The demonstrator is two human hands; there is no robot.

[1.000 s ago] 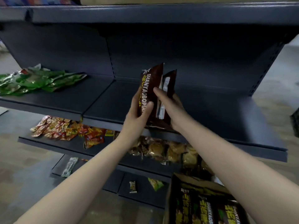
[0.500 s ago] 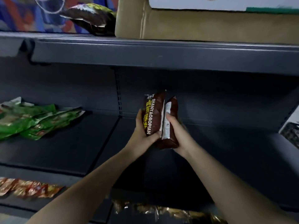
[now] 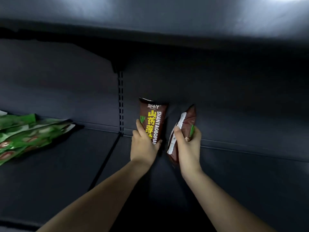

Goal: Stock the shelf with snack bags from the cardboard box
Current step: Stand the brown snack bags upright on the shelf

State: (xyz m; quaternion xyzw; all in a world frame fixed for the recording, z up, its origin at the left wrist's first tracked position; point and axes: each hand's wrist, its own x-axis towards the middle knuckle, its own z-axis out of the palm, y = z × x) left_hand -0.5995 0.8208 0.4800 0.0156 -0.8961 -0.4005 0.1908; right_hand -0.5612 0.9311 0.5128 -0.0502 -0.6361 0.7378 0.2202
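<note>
**Up at the back of the dark grey metal shelf [image 3: 250, 173]**

Two snack bags show here, near each other but apart. One is a brown foil bag with yellow lettering [image 3: 153, 118], held upright. The other is a brown foil bag with a white strip [image 3: 187, 121], tilted and seen edge-on. A heap of green foil packets [image 3: 28, 131], too overlapped to count, lies well to the left, past the black slotted upright [image 3: 121, 104]. The left hand [image 3: 143, 148] wraps fingers and thumb round the lettered bag's lower half. The right hand [image 3: 189, 148] clasps the tilted bag.
</note>
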